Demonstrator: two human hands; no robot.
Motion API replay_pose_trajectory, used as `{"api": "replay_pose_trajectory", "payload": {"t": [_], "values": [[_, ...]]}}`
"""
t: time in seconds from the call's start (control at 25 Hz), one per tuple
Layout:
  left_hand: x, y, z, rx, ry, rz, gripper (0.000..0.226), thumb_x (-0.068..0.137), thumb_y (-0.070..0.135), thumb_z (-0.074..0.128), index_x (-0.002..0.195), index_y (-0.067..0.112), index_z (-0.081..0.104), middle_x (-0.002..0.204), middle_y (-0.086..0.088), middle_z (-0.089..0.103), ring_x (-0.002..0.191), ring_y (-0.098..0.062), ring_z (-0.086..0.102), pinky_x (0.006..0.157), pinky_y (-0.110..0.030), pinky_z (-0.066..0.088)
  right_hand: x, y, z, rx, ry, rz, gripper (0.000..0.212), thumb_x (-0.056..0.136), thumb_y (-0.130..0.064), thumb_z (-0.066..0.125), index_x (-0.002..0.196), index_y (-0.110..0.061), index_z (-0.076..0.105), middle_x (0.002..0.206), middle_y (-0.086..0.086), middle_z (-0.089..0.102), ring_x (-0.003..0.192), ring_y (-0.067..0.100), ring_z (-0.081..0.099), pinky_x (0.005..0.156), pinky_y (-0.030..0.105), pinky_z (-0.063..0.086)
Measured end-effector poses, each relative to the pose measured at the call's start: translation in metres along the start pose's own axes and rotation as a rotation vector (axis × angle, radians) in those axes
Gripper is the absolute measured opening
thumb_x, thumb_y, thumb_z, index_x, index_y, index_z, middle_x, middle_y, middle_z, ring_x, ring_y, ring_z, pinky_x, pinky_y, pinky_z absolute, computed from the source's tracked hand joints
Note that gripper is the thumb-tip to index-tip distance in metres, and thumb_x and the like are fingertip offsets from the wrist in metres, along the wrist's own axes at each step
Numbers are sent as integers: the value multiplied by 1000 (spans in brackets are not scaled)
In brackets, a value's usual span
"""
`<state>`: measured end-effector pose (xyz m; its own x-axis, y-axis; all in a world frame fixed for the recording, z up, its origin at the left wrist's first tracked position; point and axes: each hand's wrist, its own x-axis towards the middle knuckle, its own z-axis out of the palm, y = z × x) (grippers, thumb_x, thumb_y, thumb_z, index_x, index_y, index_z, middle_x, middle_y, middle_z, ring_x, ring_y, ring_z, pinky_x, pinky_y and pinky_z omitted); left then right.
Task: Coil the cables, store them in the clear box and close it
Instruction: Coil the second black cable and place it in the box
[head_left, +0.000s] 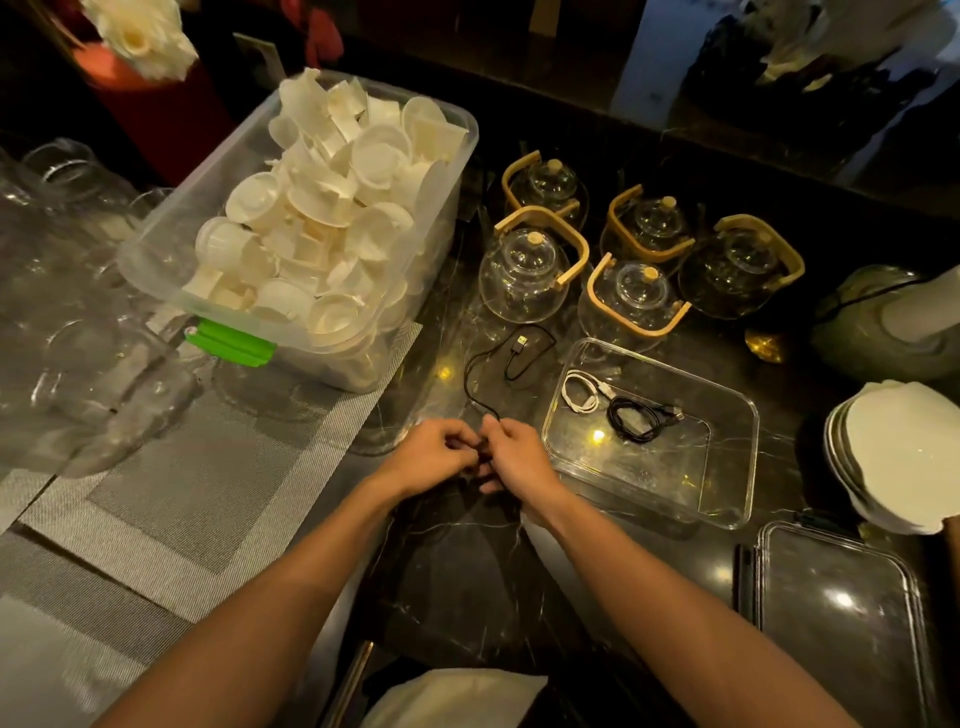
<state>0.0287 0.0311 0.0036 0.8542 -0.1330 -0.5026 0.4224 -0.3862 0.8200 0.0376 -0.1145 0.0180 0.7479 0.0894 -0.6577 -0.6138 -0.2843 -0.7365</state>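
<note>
A thin black cable (475, 371) snakes over the dark marble counter, its USB plug (519, 343) lying at the far end. My left hand (434, 454) and my right hand (511, 449) meet at its near end, both pinching it. The clear box (737, 415) stands open just right of my hands. Inside it lie a coiled white cable (582, 392) and a coiled black cable (636, 418). The box's clear lid (836, 608) rests flat on the counter at the near right.
A large clear bin (457, 156) heaped with white plastic cups stands at the back left on a grey woven mat (218, 499). Several glass teapots with wooden handles (524, 270) crowd behind the cable. White plates (898, 457) are stacked at the right.
</note>
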Motion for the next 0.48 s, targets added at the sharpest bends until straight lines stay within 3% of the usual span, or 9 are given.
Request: {"api": "replay_pose_trajectory", "payload": {"t": [0.08,0.2,0.32,0.4,0.48], "values": [[3,4,1,-216,1,-134,16,94,11,57,104,4,66,75,-9,72,52,-15,62,45,-22,43,-3,1,2,-132,57,-79,29,108,-30,43,91,-14,60,75,10,63,58,20,62,45,33,52],[14,9,0,-405,103,-291,32,101,27,47,109,1,63,77,-10,69,49,-14,55,43,-22,38,-14,1,0,-267,140,-251,30,106,-24,45,80,-16,59,76,6,64,63,15,57,59,39,51],[25,23,2,-819,76,-271,30,103,25,42,113,2,58,85,-15,72,66,-21,69,56,-27,55,-36,3,-11,-311,68,-394,31,106,-24,47,78,-23,61,71,-4,66,60,3,57,61,26,47],[34,36,-1,-1142,116,-231,25,102,14,37,110,1,56,82,-18,74,69,-26,74,61,-32,61,-45,13,-25,-437,54,-422,32,104,-29,47,77,-22,63,70,-3,67,67,11,62,71,37,52],[42,51,-8,-1304,154,-212,27,104,15,34,105,1,57,78,-16,73,65,-25,74,57,-30,61,-53,23,-42,-552,36,-387,35,103,-34,46,74,-19,60,69,-2,65,68,17,62,70,42,52]]}}
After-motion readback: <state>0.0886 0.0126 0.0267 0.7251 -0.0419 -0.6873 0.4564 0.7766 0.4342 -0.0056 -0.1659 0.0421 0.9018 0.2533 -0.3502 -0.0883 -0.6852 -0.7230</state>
